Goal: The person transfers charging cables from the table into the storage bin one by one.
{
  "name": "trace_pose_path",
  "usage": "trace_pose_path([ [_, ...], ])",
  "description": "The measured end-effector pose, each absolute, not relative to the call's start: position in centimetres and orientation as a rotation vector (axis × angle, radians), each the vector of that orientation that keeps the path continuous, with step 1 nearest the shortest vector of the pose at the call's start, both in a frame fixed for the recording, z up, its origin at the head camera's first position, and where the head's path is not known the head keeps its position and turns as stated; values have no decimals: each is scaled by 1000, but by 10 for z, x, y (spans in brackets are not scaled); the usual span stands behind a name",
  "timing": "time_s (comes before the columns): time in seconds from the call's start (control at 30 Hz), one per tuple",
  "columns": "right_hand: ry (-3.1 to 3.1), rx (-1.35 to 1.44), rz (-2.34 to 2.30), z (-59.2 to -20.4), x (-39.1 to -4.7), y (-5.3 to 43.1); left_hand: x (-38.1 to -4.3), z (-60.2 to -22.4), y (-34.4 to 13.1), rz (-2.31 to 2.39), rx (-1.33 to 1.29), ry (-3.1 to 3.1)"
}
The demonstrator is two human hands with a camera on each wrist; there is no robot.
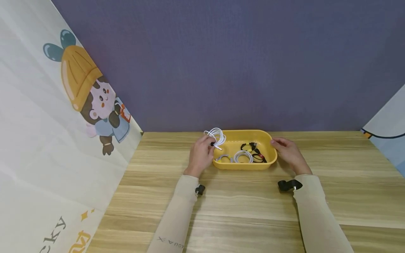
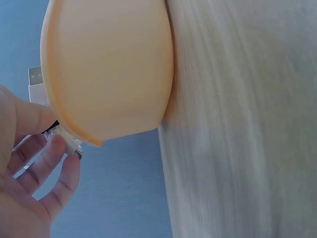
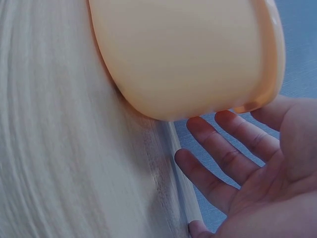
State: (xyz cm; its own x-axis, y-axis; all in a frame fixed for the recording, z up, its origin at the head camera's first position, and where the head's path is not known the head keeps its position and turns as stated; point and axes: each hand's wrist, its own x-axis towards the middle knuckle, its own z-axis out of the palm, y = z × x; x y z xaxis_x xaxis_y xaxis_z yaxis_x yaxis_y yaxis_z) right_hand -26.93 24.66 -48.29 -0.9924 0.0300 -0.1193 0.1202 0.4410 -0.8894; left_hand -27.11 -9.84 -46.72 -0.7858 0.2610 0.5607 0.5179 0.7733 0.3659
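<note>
A yellow oblong plastic basin (image 1: 243, 167) stands on the table near the back wall. Above its left end, my left hand (image 1: 201, 153) pinches a coiled white charging cable (image 1: 217, 136) between thumb and fingers. The cable's USB plug (image 2: 36, 77) shows beside the basin's rim in the left wrist view. At the other end, my right hand (image 1: 289, 153) grips the rim, thumb over the edge and fingertips (image 3: 198, 126) against the outer wall. Inside the basin lie a coiled white cable (image 1: 243, 156), a smaller grey-white coil (image 1: 225, 159) and short black cables (image 1: 259, 157).
The wood-grain table (image 1: 246, 211) runs back to a blue-purple wall panel (image 1: 221, 63). A white cartoon-printed cloth (image 1: 38, 147) hangs along the left side. On the far right, a black cord (image 1: 386, 136) crosses a pale surface.
</note>
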Motion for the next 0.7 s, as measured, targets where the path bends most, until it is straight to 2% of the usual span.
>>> trace_pose_path([
  [0.7,2574,133,-1623,-490,-275,249,-272,-473,-89,-684,-600,-2467],
])
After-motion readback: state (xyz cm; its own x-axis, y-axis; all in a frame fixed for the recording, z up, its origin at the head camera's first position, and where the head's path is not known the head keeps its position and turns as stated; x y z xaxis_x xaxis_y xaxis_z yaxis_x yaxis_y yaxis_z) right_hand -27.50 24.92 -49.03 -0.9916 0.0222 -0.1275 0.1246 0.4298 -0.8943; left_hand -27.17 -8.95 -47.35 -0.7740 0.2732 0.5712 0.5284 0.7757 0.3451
